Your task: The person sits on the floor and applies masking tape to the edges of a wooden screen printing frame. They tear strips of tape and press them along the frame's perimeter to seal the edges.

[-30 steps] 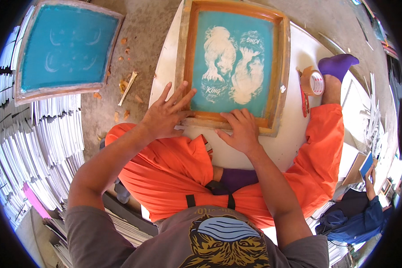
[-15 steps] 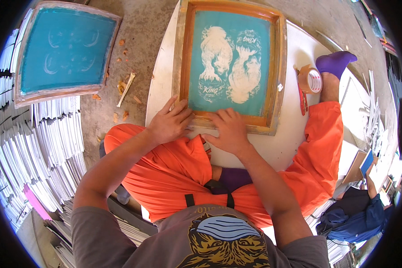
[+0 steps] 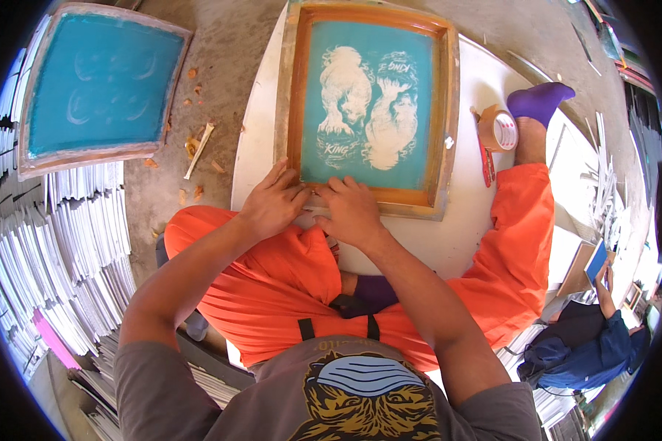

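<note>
In front of me lies a wooden silk-screen frame (image 3: pixel 449 110), its teal mesh (image 3: pixel 360 44) bearing two pale animal-like designs with lettering, one the other way up. My left hand (image 3: pixel 271 207) grips the near left corner, fingers bent over the rail. Close beside it, my right hand (image 3: pixel 349 209) has its fingers curled over the near rail, with the thumb low on the outer side. The fingertips of both hands nearly meet; whatever is between them is too small to make out. The frame rests on a white board (image 3: pixel 412 246) before my crossed legs.
Right of the frame are a tape roll (image 3: pixel 499 132) and a red-handled cutter (image 3: pixel 487 165), near my purple-socked foot (image 3: pixel 541 103). A second teal screen (image 3: pixel 103 81) sits on stacked sheets (image 3: pixel 66 242) at left. A person in dark blue (image 3: pixel 592 353) is at lower right.
My right hand has slid left along the near rail toward my left hand, its fingers now more curled. The whole view has shifted slightly; the left hand stays at the corner.
</note>
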{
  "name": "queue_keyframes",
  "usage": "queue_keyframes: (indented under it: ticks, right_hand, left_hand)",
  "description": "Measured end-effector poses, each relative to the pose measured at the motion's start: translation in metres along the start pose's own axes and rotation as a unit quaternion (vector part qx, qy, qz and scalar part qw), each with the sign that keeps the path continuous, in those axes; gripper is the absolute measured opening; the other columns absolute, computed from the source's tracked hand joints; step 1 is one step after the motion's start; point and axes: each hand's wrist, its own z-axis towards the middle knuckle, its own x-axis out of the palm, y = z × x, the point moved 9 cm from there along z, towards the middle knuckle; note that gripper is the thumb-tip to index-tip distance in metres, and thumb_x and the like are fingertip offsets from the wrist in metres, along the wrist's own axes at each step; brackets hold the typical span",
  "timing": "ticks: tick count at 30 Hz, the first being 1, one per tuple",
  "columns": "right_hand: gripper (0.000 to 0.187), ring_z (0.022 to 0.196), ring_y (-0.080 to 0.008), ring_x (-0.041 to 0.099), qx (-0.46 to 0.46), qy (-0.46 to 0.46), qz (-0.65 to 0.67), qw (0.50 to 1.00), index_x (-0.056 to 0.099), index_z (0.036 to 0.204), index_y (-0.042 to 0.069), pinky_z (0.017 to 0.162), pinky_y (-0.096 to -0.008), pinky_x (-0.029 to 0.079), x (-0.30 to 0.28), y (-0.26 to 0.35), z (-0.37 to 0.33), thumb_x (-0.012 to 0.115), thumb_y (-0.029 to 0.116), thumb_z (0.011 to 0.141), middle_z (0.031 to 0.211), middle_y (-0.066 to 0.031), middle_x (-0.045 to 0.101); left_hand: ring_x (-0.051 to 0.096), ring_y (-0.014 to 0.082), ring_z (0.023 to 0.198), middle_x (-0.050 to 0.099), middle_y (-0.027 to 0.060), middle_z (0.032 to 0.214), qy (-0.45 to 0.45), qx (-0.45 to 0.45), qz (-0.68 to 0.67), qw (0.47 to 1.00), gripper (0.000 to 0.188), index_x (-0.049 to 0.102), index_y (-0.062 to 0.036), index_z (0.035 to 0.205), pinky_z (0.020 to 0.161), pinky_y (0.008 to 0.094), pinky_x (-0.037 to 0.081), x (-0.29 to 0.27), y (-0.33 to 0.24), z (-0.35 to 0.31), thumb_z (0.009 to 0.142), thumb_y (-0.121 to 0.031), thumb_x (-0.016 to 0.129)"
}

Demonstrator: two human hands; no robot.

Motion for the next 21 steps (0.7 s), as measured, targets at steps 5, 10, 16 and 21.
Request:
queue_keyframes:
  ticks: [5,10,16,21]
  right_hand:
    - [0.046,0.114,-0.0311,0.059,0.016,0.005,-0.002,1.0,0.071,0.115,0.004,0.095,-0.0452,0.05,-0.001,-0.012,-0.008,0.082,0.028,0.078,0.113,-0.0108,0.063]
    - [0.044,0.116,-0.0319,0.058,0.043,0.014,0.009,0.999,0.07,0.114,0.003,0.098,-0.046,0.05,-0.009,-0.028,-0.019,0.081,0.027,0.079,0.114,-0.0127,0.063]
    - [0.05,0.112,-0.0325,0.062,0.056,-0.03,-0.006,0.998,0.07,0.119,0.002,0.097,-0.0436,0.051,-0.042,-0.045,-0.039,0.084,0.029,0.08,0.11,-0.0127,0.066]
    - [0.044,0.104,-0.0334,0.065,0.117,-0.207,0.069,0.969,0.069,0.119,0.005,0.09,-0.0468,0.053,-0.123,-0.105,-0.085,0.081,0.031,0.087,0.111,-0.0142,0.068]
  left_hand:
    - [0.058,0.0211,0.129,0.076,0.0003,0.116,0.022,-0.017,-0.025,0.999,0.046,0.072,-0.011,0.119,0.129,0.0549,0.021,-0.002,0.002,0.002,0.079,-0.03,0.083]
    - [0.058,0.021,0.129,0.076,0.0,0.113,0.01,-0.023,-0.032,0.999,0.046,0.073,-0.012,0.117,0.129,0.0551,0.02,-0.003,0.003,0.003,0.077,-0.031,0.085]
    - [0.06,0.027,0.12,0.071,0.0067,0.107,0.034,-0.06,-0.078,0.995,0.048,0.073,-0.0099,0.116,0.122,0.0516,0.032,-0.012,-0.001,0.018,0.074,-0.03,0.086]
    - [0.06,0.0325,0.109,0.063,0.0112,0.106,0.034,-0.099,-0.188,0.977,0.048,0.068,-0.0052,0.112,0.101,0.0477,0.048,0.006,-0.018,0.037,0.075,-0.029,0.086]
